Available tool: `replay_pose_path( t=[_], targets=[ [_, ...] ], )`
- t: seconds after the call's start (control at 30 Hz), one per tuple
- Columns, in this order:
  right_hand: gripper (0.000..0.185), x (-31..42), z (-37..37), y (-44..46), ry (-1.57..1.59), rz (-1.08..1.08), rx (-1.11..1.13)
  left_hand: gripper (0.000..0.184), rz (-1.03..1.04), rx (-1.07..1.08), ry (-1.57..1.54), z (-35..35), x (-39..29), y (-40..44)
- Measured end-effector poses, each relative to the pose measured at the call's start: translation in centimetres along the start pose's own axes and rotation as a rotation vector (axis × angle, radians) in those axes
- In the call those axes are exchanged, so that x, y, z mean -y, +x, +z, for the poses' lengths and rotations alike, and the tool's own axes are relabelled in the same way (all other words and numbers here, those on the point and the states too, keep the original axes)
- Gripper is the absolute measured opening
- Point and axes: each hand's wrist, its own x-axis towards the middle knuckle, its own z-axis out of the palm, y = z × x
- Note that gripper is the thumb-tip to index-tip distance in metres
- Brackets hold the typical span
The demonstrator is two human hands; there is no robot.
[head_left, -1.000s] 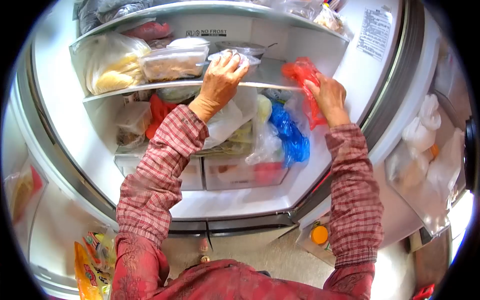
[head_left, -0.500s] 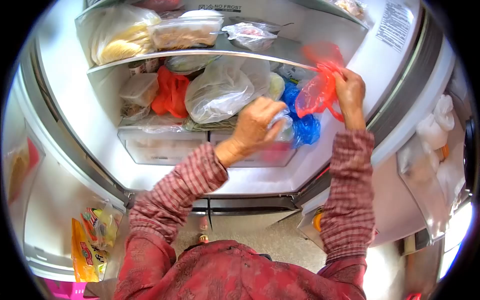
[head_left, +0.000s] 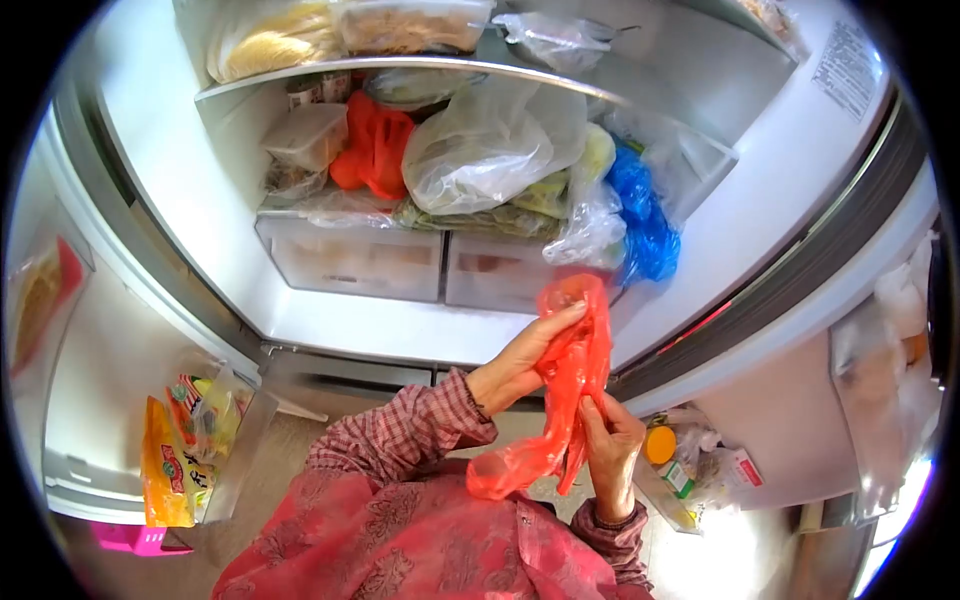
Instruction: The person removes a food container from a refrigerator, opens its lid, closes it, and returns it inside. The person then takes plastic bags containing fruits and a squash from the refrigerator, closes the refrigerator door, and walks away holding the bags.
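Observation:
A crumpled, translucent red plastic bag (head_left: 575, 370) hangs between my hands in front of the open fridge. My left hand (head_left: 530, 360) grips its upper part, thumb on top. Lower down on its right side, the fingers of my right hand (head_left: 610, 440) pinch the bag. Its loose end droops to the left over my red clothing. Behind it, on the lower fridge shelf, lie a large whitish bag (head_left: 490, 150), another red bag (head_left: 375, 148), a clear plastic box (head_left: 305, 137) and a blue bag (head_left: 645, 215).
Above is a glass shelf (head_left: 420, 66) with a food container (head_left: 415, 27) and a plastic-covered bowl (head_left: 560, 42). Two drawers (head_left: 350, 262) sit below. Open doors flank me, with yellow packets (head_left: 165, 465) at left and an orange-lidded jar (head_left: 660, 444) at right.
Both hands have drawn back and down from the fridge, bringing the red bag close to my body. My left hand has come over and taken hold of it. The view has tilted downward.

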Motion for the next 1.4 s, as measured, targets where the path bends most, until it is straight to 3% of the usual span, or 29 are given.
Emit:
replay_pose_path(
  t=[0.07, 0.13, 0.17, 0.23, 0.3, 0.37, 0.4, 0.47, 0.6, 0.67, 0.7, 0.77, 0.8, 0.87, 0.93, 1.0, 1.03, 1.07, 1.1, 1.13, 1.17, 1.2, 1.23, 1.33, 1.4],
  targets=[
    [0.024, -0.8, -0.3, -0.6, 0.071, 0.114, 0.054, 0.032, -0.034, -0.112, -0.207, -1.6, 0.7, -1.5],
    [0.024, -1.2, -0.7, 0.0, -0.029, 0.081, 0.054, 0.028, -0.066, -0.161, -0.272, -0.4, 0.1, -3.4],
    [0.024, -1.1, -1.0, 0.4, -0.065, 0.091, 0.069, 0.027, 0.006, -0.265, -0.150, 2.9, -0.8, -5.4],
    [0.025, -1.2, -1.2, 1.2, -0.017, 0.150, 0.065, 0.025, 0.032, -0.398, -0.044, 2.7, -1.2, -6.5],
    [0.025, -1.3, -1.1, 1.5, 0.062, 0.216, 0.036, 0.028, -0.133, -0.054, -0.325, -1.2, -0.8, -5.6],
    [0.028, -1.4, -0.9, 2.1, 0.489, 0.320, 0.062, 0.030, -0.103, -0.187, -0.336, -2.2, -0.3, -5.1],
    [0.028, -1.8, -0.9, 2.7, 0.484, 0.332, 0.058, 0.033, -0.057, -0.306, -0.329, -2.6, -0.1, -4.9],
    [0.033, -2.7, -1.0, 3.0, 0.810, 0.398, 0.185, 0.031, -0.044, -0.273, -0.370, -5.0, 0.7, -4.8],
    [0.038, -5.3, -0.1, 2.3, 0.858, 0.261, 0.179, 0.033, -0.021, -0.195, -0.446, -9.5, 2.7, -4.8],
    [0.038, -6.1, -0.1, 2.6, 0.945, 0.263, 0.173, 0.042, -0.052, -0.302, -0.165, -7.3, 2.6, -6.8],
    [0.038, -6.6, -0.1, 3.1, 0.996, 0.308, 0.269, 0.042, -0.061, -0.303, -0.166, -8.0, 2.5, -7.4],
    [0.043, -7.1, -0.2, 3.4, 0.975, 0.440, 0.343, 0.054, -0.109, -0.644, 0.348, -9.8, 2.5, -8.4],
    [0.043, -7.6, -0.3, 3.3, 0.973, 0.448, 0.335, 0.054, -0.120, -0.644, 0.345, -8.3, 2.4, -8.9],
    [0.027, -8.7, -0.3, 2.7, 0.531, 0.308, 0.223, 0.058, 0.105, -0.489, 1.009, -4.1, 1.6, -9.7],
    [0.027, -9.4, -1.2, 1.9, 0.657, 0.363, 0.216, 0.062, 0.140, -0.384, 1.174, -3.7, 2.6, -9.4],
    [0.027, -9.0, -2.1, 1.3, 0.783, 0.411, 0.212, 0.064, 0.299, -0.096, 1.738, -2.9, 3.0, -9.5],
    [0.038, -7.7, -2.8, 1.1, 0.393, 0.188, 0.293, 0.056, 0.335, -0.045, 1.807, -3.3, 3.3, -9.3],
    [0.049, -7.0, -3.2, 0.8, 0.002, -0.036, 0.362, 0.056, 0.329, -0.043, 1.804, -3.5, 3.1, -9.3],
    [0.041, -8.0, -3.1, 0.1, 0.195, -0.005, 0.249, 0.051, 0.088, -0.059, 1.717, -3.2, 2.3, -9.2],
    [0.041, -8.3, -3.3, 0.3, 0.195, 0.000, 0.243, 0.046, -0.150, -0.071, 1.619, -3.1, 1.5, -9.1],
    [0.035, -8.7, -3.6, 0.9, 0.622, 0.315, 0.204, 0.035, -0.053, -0.068, 1.582, -3.3, 0.6, -9.3],
    [0.030, -9.0, -3.8, 1.3, 1.048, 0.630, 0.150, 0.030, -0.126, -0.062, 1.511, -3.9, -0.5, -9.1],
    [0.030, -9.2, -3.8, 1.4, 1.050, 0.633, 0.142, 0.026, -0.076, -0.081, 1.395, -4.4, -1.3, -9.0],
    [0.025, -9.6, -3.8, 1.6, 1.387, 0.965, 0.117, 0.021, -0.038, -0.107, 1.186, -4.9, -3.5, -8.4],
    [0.025, -9.0, -3.4, 1.4, 1.415, 0.936, 0.136, 0.020, -0.044, -0.119, 1.093, -4.2, -4.8, -8.4]
  ],
)
